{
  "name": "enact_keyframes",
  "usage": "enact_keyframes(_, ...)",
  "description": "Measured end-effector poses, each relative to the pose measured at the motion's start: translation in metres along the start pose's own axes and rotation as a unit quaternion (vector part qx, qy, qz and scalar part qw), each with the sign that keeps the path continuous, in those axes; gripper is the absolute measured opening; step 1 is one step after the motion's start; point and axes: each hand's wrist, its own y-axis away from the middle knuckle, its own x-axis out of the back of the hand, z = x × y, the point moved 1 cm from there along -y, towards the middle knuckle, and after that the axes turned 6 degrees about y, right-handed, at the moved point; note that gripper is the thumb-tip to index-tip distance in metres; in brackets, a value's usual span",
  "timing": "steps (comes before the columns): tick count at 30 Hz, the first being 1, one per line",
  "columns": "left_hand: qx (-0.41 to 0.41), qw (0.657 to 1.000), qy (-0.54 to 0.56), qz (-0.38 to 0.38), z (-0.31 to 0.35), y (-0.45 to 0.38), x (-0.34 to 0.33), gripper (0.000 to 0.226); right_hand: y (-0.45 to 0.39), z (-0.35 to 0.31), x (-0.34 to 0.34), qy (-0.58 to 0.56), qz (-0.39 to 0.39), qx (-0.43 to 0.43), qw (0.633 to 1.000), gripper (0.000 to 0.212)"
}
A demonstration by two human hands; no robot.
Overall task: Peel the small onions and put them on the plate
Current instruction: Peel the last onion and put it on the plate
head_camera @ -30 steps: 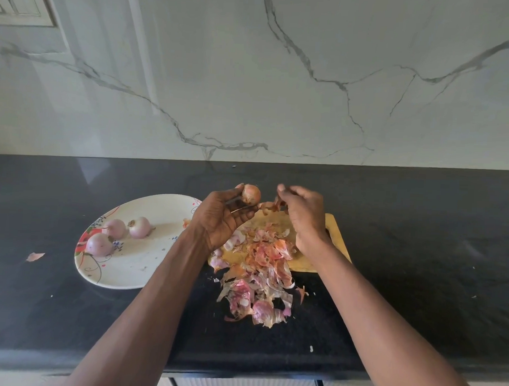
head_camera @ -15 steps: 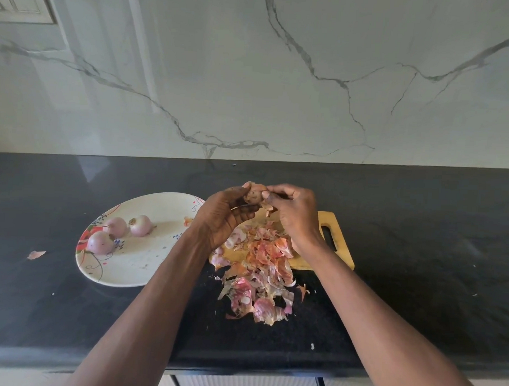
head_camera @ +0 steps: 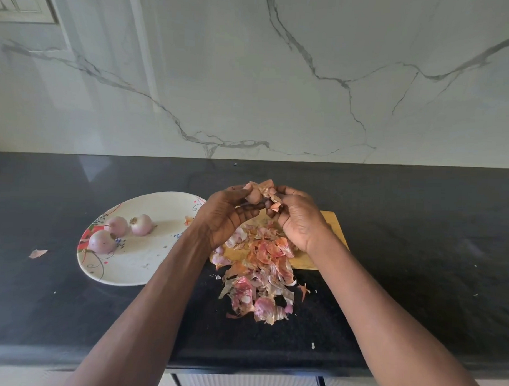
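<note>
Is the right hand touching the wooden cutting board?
Apart. The head view shows the right hand raised above the wooden cutting board, pinching loose onion skin.

Countertop point(head_camera: 70, 316) black, glossy with fine speckle and a few pale flecks. Wall point(head_camera: 251, 77) off-white marble with thin grey veins branching across it. Plate point(head_camera: 147, 264) cream-white, red, green and blue floral print along the left rim plus small curling line motifs. Three peeled onions point(head_camera: 116, 231) on it, pale pink-purple. Cutting board point(head_camera: 333, 227) yellow-tan wood tone. Peel pile point(head_camera: 259, 274) mixed orange, salmon pink, magenta and papery beige (lower part pinker). Onion point(head_camera: 254, 196) in the hands tan-pink, its loose skin point(head_camera: 265, 187) orange-brown. Stray peel scrap point(head_camera: 37, 253) left of plate, pale orange.
</note>
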Motion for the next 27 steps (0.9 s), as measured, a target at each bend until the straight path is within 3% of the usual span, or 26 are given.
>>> enact_keyframes(6, -0.002, 0.999, 0.036, 0.019, 0.002, -0.002, 0.004, 0.016, 0.000, -0.004, 0.005, -0.041, -0.003, -0.014, 0.999, 0.019)
enact_keyframes(9, -0.003, 1.000, 0.021, 0.004, 0.003, -0.001, 0.004, 0.019, -0.001, -0.006, 0.013, 0.149, 0.029, 0.003, 0.988, 0.014)
enact_keyframes(12, -0.013, 1.000, 0.017, -0.001, 0.003, -0.002, 0.005, 0.019, 0.000, -0.006, 0.016, 0.388, 0.040, 0.001, 0.921, 0.013)
enact_keyframes(14, -0.020, 0.999, 0.031, 0.001, 0.003, -0.003, 0.006, 0.020, 0.001, -0.005, 0.015, 0.472, 0.028, 0.014, 0.881, 0.017)
enact_keyframes(18, -0.020, 0.999, 0.043, 0.002, 0.003, -0.006, 0.008, 0.023, 0.002, -0.001, 0.011, 0.371, 0.051, 0.156, 0.914, 0.027)
enact_keyframes(21, -0.020, 0.999, 0.039, -0.001, 0.000, -0.006, 0.006, 0.021, 0.000, 0.008, 0.006, 0.409, 0.064, 0.266, 0.870, 0.037)
enact_keyframes(24, -0.026, 0.999, 0.039, -0.004, -0.002, -0.006, 0.003, 0.021, 0.000, 0.016, 0.003, 0.427, 0.100, 0.331, 0.836, 0.031)
enact_keyframes(27, -0.035, 0.998, 0.047, -0.004, -0.004, -0.005, 0.003, 0.020, -0.001, 0.020, 0.002, 0.338, 0.106, 0.334, 0.873, 0.023)
